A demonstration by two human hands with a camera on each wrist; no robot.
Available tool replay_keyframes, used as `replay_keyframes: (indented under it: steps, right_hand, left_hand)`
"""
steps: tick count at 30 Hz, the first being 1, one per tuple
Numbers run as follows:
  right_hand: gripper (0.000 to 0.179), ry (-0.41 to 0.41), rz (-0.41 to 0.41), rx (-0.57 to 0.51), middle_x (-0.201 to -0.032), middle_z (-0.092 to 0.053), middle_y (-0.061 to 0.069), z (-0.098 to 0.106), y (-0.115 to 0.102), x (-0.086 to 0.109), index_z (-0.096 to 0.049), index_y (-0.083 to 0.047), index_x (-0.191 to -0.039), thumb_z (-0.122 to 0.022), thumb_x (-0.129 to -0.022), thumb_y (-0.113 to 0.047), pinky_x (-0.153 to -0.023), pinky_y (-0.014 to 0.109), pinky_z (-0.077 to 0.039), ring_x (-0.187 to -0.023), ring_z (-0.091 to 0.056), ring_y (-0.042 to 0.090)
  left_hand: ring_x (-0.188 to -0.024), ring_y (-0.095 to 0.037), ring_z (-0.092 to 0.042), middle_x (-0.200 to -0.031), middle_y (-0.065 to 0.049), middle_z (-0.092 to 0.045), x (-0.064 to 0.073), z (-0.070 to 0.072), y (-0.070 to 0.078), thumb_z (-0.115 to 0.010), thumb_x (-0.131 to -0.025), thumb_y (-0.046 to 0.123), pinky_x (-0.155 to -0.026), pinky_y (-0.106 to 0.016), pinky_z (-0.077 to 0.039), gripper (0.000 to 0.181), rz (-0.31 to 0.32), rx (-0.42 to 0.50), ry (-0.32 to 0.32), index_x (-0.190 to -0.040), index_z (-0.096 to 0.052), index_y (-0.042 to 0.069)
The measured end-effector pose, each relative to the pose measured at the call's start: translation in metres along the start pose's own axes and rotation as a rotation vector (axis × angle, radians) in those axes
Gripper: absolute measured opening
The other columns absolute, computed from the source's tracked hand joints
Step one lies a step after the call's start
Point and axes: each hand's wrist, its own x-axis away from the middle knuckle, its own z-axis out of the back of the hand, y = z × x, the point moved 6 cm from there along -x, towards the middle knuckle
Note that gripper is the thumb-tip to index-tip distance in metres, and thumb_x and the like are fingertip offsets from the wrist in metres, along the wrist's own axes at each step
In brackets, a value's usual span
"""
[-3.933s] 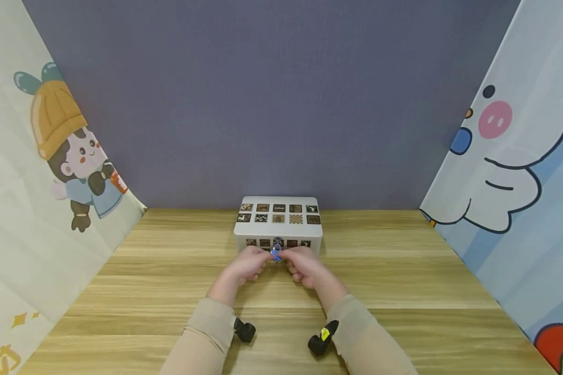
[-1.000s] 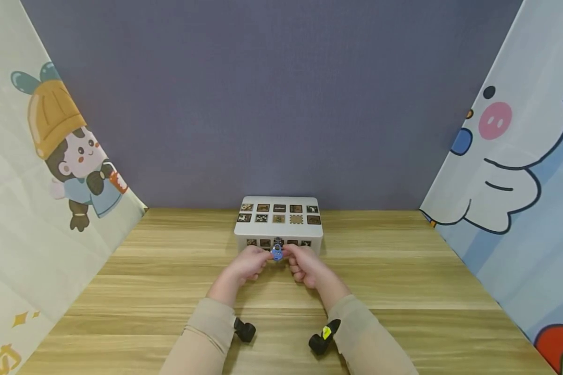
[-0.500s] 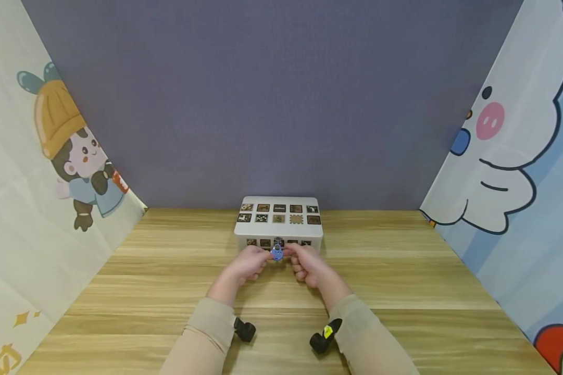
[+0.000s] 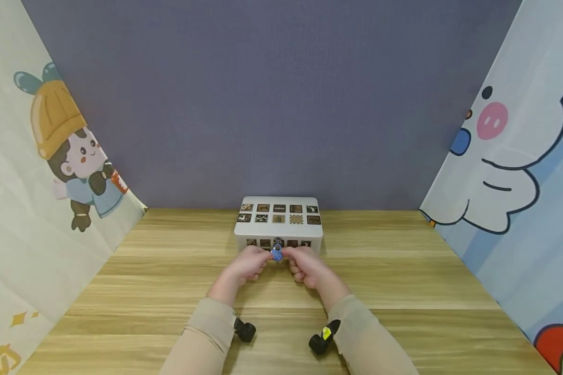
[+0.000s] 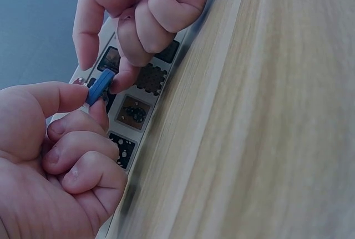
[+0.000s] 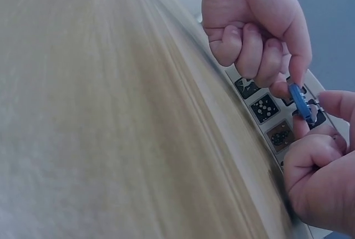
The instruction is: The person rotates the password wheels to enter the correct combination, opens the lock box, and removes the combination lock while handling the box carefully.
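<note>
A white box (image 4: 278, 225) with small patterned squares on its lid and front stands at the back of the wooden table (image 4: 403, 291). A small blue padlock (image 4: 276, 253) hangs at the middle of its front. My left hand (image 4: 264, 257) pinches the padlock from the left between thumb and forefinger, the other fingers curled. My right hand (image 4: 288, 255) pinches it from the right. The left wrist view shows the padlock (image 5: 100, 86) edge-on between both hands' fingertips. In the right wrist view the padlock (image 6: 299, 101) sits against the box front (image 6: 265, 108), beside a bit of metal.
A grey-blue back wall (image 4: 281, 104) and cartoon-printed cloth panels on the left (image 4: 42, 172) and right (image 4: 511, 156) enclose the table. Black wrist cameras (image 4: 245, 330) (image 4: 322, 338) sit under my beige sleeves. Bare wood lies on both sides of the box and in front of my arms.
</note>
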Motion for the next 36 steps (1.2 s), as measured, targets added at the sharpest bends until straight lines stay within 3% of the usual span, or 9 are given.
replay_keyframes:
  steps: [12,36]
  right_hand:
    - [0.015,-0.007,0.036,0.071,-0.055,-0.034,-0.007,-0.0067,0.0015,-0.0020,-0.063,-0.005,-0.087,-0.067,-0.092,-0.018,-0.039,0.018,-0.023,-0.044,-0.027,0.005]
    - [0.017,-0.021,0.027,0.061,-0.054,-0.034,-0.008,-0.0098,0.0022,0.0017,-0.062,-0.004,-0.090,-0.064,-0.094,-0.021,-0.039,0.018,-0.021,-0.043,-0.025,0.004]
  left_hand:
    - [-0.044,-0.006,-0.028,-0.057,0.007,-0.038,-0.0022,-0.0008,-0.0008,-0.059,-0.098,0.019,-0.040,-0.019,-0.025,0.028,0.006,0.001,-0.006,-0.099,-0.067,-0.008]
    - [-0.044,-0.006,-0.028,-0.057,0.007,-0.037,0.0032,-0.0046,0.0039,-0.059,-0.098,0.020,-0.041,-0.019,-0.025,0.029,0.010,-0.003,-0.011,-0.099,-0.066,-0.008]
